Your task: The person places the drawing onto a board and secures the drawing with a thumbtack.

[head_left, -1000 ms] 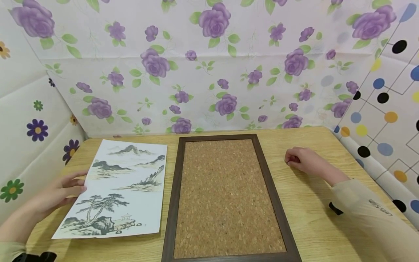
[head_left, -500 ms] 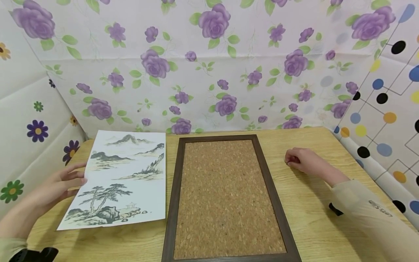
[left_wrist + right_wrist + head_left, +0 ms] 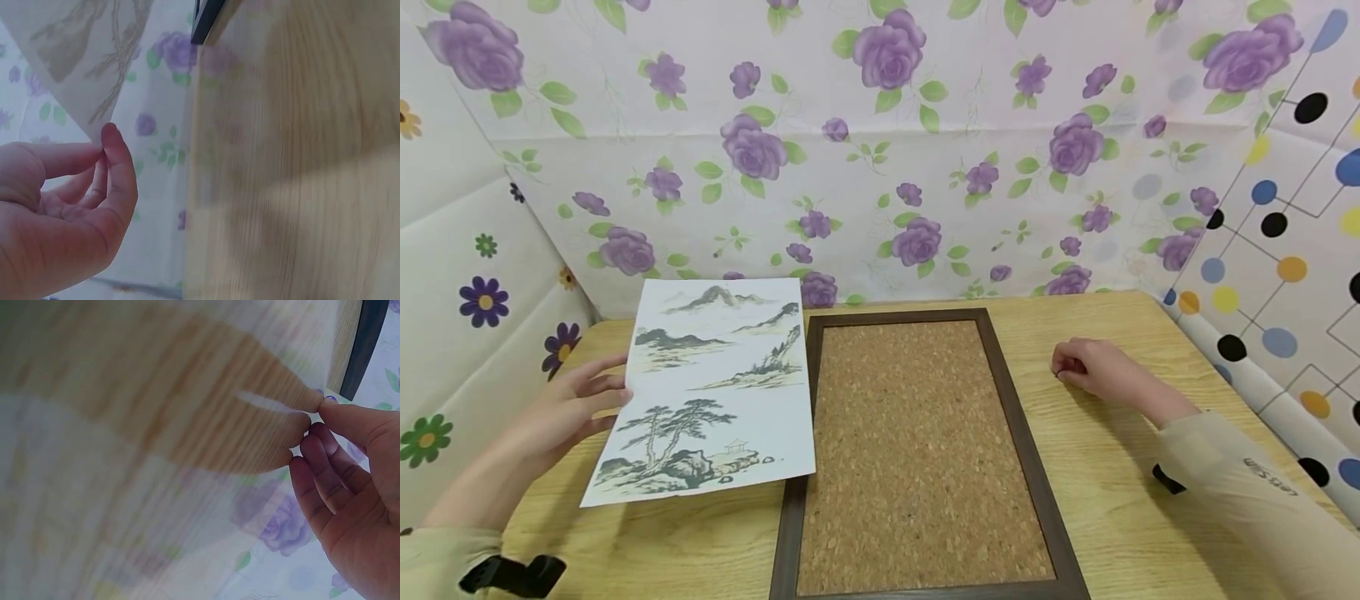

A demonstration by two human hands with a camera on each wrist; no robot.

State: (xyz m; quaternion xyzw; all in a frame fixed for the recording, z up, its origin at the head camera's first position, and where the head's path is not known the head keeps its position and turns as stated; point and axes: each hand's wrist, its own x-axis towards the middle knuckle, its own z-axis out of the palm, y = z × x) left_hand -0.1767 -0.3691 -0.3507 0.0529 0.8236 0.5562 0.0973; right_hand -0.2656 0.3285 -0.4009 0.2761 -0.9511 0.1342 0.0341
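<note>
My left hand (image 3: pixel 576 408) pinches the left edge of a sheet of paper (image 3: pixel 715 400) printed with an ink landscape of mountains, pines and a small pavilion. The sheet is raised off the table, its lower right corner overlapping the left side of a cork board (image 3: pixel 928 458) in a dark brown frame. In the left wrist view, thumb and fingertip (image 3: pixel 109 131) meet at the paper's edge. Right of the board, my right hand (image 3: pixel 1093 367) rests on the table with loosely curled fingers. Beside its thumb tip a tiny blue-purple spot (image 3: pixel 331 398) shows.
The light wood table (image 3: pixel 1120 500) backs onto a hanging cloth (image 3: pixel 955 167) with purple roses. A flowered cloth (image 3: pixel 452 250) stands at the left, and a dotted one (image 3: pixel 1292 333) at the right. Black bands (image 3: pixel 512 575) sit on the wrists.
The left hand has lifted the sheet and carried it away from me and to the right, up to the board's left edge. The right hand and the board have stayed put.
</note>
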